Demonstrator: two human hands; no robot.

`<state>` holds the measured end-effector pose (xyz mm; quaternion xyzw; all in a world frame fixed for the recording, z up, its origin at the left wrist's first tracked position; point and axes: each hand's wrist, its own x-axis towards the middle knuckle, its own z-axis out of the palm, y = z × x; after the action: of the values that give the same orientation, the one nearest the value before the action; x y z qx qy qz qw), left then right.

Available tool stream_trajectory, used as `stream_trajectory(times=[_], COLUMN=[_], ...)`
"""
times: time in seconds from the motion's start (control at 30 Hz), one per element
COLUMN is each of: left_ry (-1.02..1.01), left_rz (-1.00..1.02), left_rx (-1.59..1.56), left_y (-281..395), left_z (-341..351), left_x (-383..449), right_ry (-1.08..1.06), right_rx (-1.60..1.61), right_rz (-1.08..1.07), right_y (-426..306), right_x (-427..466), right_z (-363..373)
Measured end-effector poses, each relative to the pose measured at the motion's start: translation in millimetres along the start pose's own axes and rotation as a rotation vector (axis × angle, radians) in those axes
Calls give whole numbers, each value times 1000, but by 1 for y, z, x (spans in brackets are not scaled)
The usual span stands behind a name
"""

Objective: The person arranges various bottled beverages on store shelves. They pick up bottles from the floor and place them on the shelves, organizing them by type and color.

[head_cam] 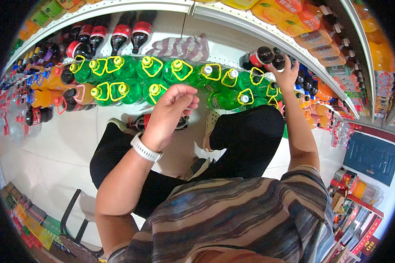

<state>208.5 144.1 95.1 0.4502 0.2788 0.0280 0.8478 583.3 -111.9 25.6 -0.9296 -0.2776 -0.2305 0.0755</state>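
My right hand [287, 75] reaches to the bottom shelf, its thumb and fingers on either side of a dark cola bottle [278, 61]. Beside that stands another cola bottle with a red label [262, 56]. My left hand [179, 102], with a white watch band [145, 148] at the wrist, is raised before me; its fingers are curled and I see nothing in them. Below and beyond it are rows of green soda bottles [130, 92] with yellow carry handles. A large cola bottle [136, 122] lies on the floor between my feet, partly hidden by my left hand.
A striped cloth [184, 47] lies on the bottom shelf [228, 52], near several upright cola bottles [120, 34]. Orange drinks [41, 98] stand at left. The shelf above [247, 29] overhangs my right hand. A black-framed chair [74, 213] is behind at left.
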Motion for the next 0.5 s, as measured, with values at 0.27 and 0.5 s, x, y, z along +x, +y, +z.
stream_trajectory(times=[0.27,0.5], left_ry=[35,21], left_rz=[-18,-33], left_rx=[87,70], left_y=[-17,-19], left_z=[-6,-10], left_x=[20,20], right_ry=[-220,-190], right_rx=[479,170], right_rz=[504,638], right_y=[18,13], right_x=[46,65], right_z=[62,94])
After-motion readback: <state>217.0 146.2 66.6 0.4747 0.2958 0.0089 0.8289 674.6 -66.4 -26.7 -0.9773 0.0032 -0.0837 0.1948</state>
